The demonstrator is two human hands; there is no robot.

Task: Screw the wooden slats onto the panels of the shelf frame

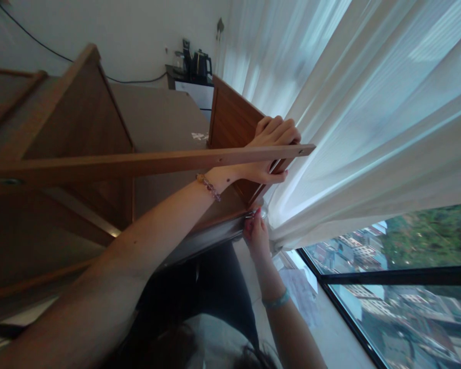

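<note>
A reddish-brown wooden panel (232, 115) stands upright near the curtain. My left hand (274, 133) grips its edge, fingers over the far side and thumb on the near side. Passing in front of my left wrist is a long wooden rail (157, 161) with small holes. Low at the panel's near corner, my right hand (257, 233) is closed, fingertips pinched against the corner. A small metallic glint shows at those fingertips, but what they hold is too small to make out. Another wooden panel (80, 118) of the same furniture rises at the left.
A sheer white curtain (349, 128) hangs close at the right, above a window (407, 302). Papers (297, 292) lie on the sill beside my right forearm. At the back, a black kettle (202, 64) stands on a small cabinet (194, 92). A dark cable (130, 82) runs along the wall.
</note>
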